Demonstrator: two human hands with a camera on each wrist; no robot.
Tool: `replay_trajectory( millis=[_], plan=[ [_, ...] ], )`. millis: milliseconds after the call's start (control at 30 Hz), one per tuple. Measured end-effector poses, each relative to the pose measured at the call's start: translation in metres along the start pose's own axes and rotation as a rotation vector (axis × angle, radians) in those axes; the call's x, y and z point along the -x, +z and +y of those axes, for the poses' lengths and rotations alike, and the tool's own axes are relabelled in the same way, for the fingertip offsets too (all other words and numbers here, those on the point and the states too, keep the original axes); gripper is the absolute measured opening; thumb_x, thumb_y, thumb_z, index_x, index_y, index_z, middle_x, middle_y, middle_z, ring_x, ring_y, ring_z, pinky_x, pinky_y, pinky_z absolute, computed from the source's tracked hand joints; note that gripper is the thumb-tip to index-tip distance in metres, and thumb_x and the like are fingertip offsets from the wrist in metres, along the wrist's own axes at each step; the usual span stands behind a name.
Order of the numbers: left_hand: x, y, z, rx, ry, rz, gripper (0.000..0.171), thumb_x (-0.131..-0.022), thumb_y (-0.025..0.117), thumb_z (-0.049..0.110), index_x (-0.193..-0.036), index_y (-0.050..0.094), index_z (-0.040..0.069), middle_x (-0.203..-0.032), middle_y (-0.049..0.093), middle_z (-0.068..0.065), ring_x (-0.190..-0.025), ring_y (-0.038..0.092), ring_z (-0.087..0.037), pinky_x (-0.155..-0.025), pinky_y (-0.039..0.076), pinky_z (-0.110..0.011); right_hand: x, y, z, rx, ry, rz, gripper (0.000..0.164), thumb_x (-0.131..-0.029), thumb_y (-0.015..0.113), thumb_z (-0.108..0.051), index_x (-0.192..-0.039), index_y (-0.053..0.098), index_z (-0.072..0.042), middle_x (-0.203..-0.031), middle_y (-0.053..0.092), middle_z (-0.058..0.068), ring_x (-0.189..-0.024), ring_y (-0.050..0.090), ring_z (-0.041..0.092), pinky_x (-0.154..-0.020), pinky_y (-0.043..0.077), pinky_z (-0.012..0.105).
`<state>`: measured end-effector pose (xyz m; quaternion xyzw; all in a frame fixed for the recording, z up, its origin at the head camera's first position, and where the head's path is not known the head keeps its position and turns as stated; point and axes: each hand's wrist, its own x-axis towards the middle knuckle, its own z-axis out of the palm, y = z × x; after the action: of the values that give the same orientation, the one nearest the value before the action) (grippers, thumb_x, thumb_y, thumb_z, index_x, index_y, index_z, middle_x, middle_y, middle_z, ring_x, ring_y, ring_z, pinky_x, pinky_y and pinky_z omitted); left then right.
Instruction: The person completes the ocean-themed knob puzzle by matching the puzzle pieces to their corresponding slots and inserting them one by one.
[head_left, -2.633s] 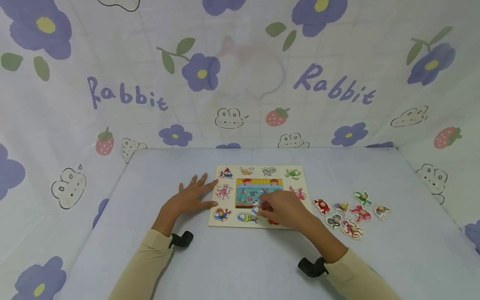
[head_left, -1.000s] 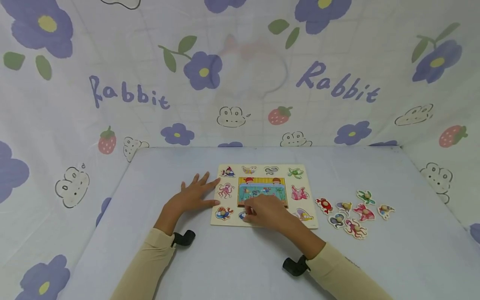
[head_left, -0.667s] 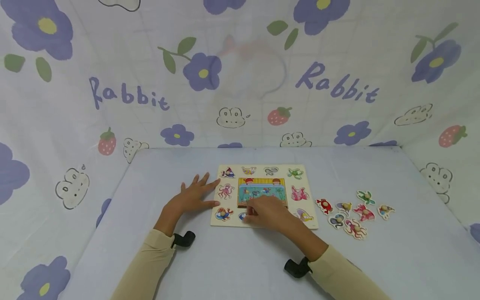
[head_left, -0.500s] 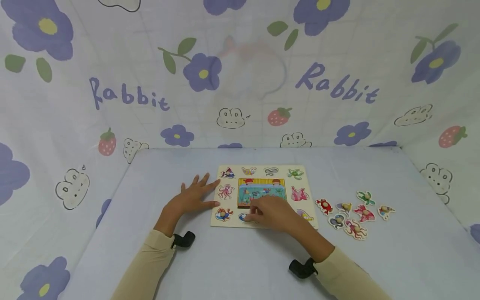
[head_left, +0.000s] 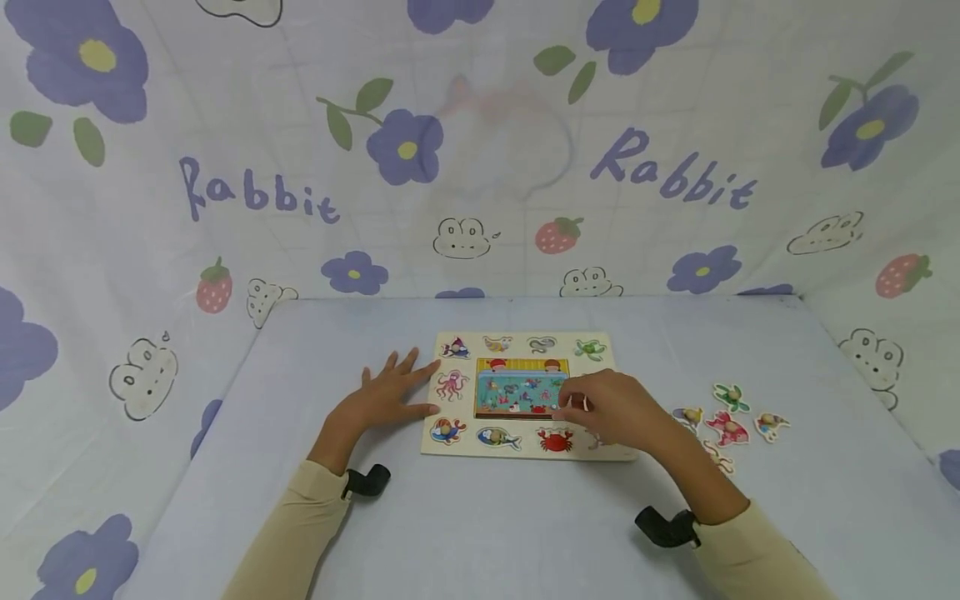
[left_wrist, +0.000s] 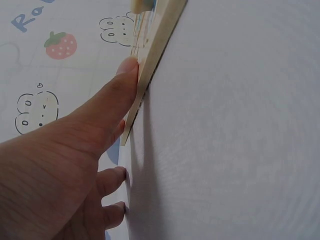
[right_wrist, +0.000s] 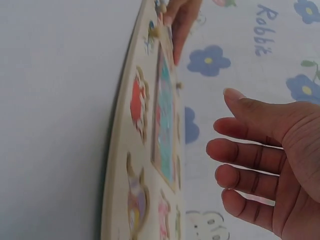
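A wooden peg puzzle board (head_left: 525,451) with sea-animal pictures lies on the table. My left hand (head_left: 382,393) is spread at its left edge; in the left wrist view the thumb (left_wrist: 107,97) touches that edge. My right hand (head_left: 611,408) hovers over the board's right part, fingers loosely bent and holding nothing, as the right wrist view shows. A blue fish piece (head_left: 491,437) with a knob sits in the front row, beside the printed red crab (head_left: 555,440). Knobbed pieces also fill the front-left corner, a hermit crab (head_left: 447,430), and the back-left corner, a fish (head_left: 454,347).
Loose knobbed pieces lie right of the board: a green turtle (head_left: 731,397), a pink fish (head_left: 727,427), a seahorse-like piece (head_left: 771,426) and a yellow-purple one (head_left: 687,417). The right forearm partly covers an octopus piece (head_left: 718,457) and hides others. A patterned cloth (head_left: 480,167) surrounds the table.
My right hand carried the blue fish piece left to the front row, let it go, then moved right off it. My left hand has stayed at the board's edge.
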<state>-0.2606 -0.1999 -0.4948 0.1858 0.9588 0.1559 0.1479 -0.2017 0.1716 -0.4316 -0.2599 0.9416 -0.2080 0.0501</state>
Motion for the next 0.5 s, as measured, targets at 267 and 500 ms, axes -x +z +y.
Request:
replay_trajectory(
  millis=[267,500],
  plan=[
    [0.001,0.001,-0.001,0.007,0.007,0.013,0.085,-0.092,0.061,0.065,-0.162,0.024,0.035,-0.17,0.007,-0.012,-0.154,-0.002,-0.043,-0.113,0.0,-0.076,0.018,-0.022,0.026,-0.034,0.08,-0.004,0.013,-0.091,0.078,-0.026,-0.101,0.074,-0.018,-0.077,0.061,-0.009,-0.072,0.054,0.012,-0.061,0.047,0.028],
    [0.002,0.0,0.001,0.003,0.014,0.017,0.084,-0.092,0.061,0.065,-0.162,0.025,0.034,-0.17,0.008,-0.012,-0.155,-0.001,-0.042,-0.113,0.001,-0.076,0.028,-0.034,0.047,-0.105,0.119,-0.019,0.019,-0.089,0.08,-0.02,-0.105,0.075,-0.013,-0.08,0.063,-0.006,-0.074,0.056,0.015,-0.058,0.051,0.027]
  ],
)
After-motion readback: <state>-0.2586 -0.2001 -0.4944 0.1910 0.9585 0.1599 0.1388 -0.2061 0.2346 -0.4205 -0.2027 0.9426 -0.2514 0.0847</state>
